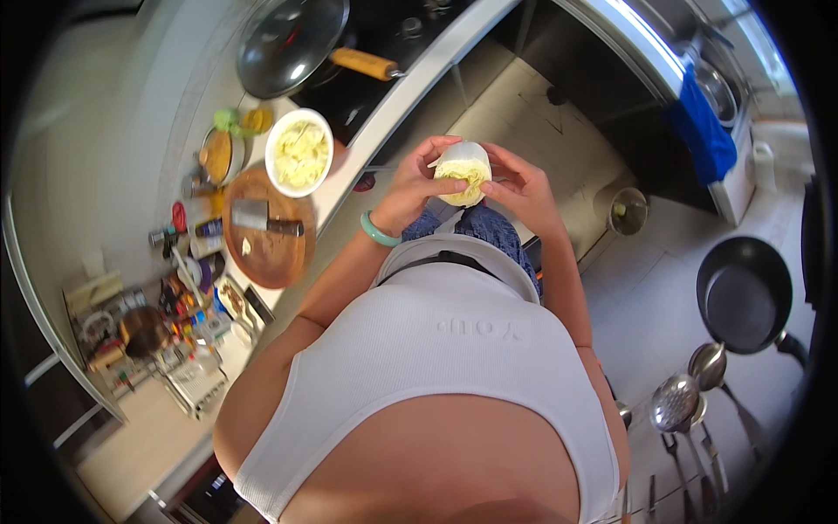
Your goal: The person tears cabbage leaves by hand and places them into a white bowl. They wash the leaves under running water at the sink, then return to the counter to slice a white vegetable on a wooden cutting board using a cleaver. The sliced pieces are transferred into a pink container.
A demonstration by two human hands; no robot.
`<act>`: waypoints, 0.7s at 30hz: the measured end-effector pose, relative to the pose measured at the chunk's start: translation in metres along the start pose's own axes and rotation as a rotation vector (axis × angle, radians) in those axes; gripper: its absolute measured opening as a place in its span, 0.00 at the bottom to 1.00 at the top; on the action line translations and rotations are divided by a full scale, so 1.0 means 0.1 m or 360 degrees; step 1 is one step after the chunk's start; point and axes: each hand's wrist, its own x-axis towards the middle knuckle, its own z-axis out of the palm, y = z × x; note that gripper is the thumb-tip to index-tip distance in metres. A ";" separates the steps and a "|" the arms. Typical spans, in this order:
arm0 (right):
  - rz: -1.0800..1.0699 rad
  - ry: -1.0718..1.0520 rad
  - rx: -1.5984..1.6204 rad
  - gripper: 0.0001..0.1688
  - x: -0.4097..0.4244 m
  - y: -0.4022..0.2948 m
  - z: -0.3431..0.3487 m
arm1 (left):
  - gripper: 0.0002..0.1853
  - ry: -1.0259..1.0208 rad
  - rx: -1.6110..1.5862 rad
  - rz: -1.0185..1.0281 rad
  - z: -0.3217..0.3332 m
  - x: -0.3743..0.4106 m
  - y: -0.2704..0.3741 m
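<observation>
A cut piece of napa cabbage (463, 171) with a white outside and yellow inner leaves is held between both hands in front of my waist. My left hand (416, 180), with a pale green bangle at the wrist, grips its left side, thumb on the cut face. On the other side, my right hand (520, 187) has its fingers and thumb against the piece. To the left, a white bowl (271, 154) on the counter holds pale yellow cut leaves. Beside it, a cleaver (251, 215) lies on a round wooden cutting board (265, 259) with a small pale scrap.
A wok (291, 49) with a wooden handle sits at the stove. Jars, bottles and a metal pot (143, 331) crowd the left counter. A bin (627, 211) stands on the floor. A black frying pan (744, 295) and metal utensils hang at right, near a blue cloth (704, 131).
</observation>
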 end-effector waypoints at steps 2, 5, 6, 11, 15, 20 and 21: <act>0.0040 -0.0197 -0.0059 0.34 0.11 -0.04 0.14 | 0.34 0.0106 -0.0036 0.0077 -0.13 -0.19 0.05; 0.0076 -0.0489 -0.0187 0.34 0.31 -0.15 0.43 | 0.34 0.0285 -0.0193 0.0135 -0.32 -0.55 0.15; 0.0105 -0.0573 -0.0202 0.34 0.36 -0.17 0.54 | 0.33 0.0339 -0.0208 0.0165 -0.40 -0.67 0.15; 0.0193 -0.0886 -0.0481 0.31 0.58 -0.16 1.15 | 0.27 0.0652 -0.0475 0.0305 -0.73 -1.22 0.12; 0.0268 -0.0859 -0.0576 0.28 0.58 0.00 1.62 | 0.26 0.0853 -0.0811 0.0354 -0.96 -1.54 0.02; 0.0373 -0.0711 -0.0750 0.22 0.60 0.33 2.12 | 0.26 0.0980 -0.1040 0.0287 -1.36 -1.86 -0.12; 0.0382 -0.0680 -0.0659 0.21 0.57 0.33 2.23 | 0.26 0.0957 -0.1084 0.0277 -1.47 -1.93 -0.14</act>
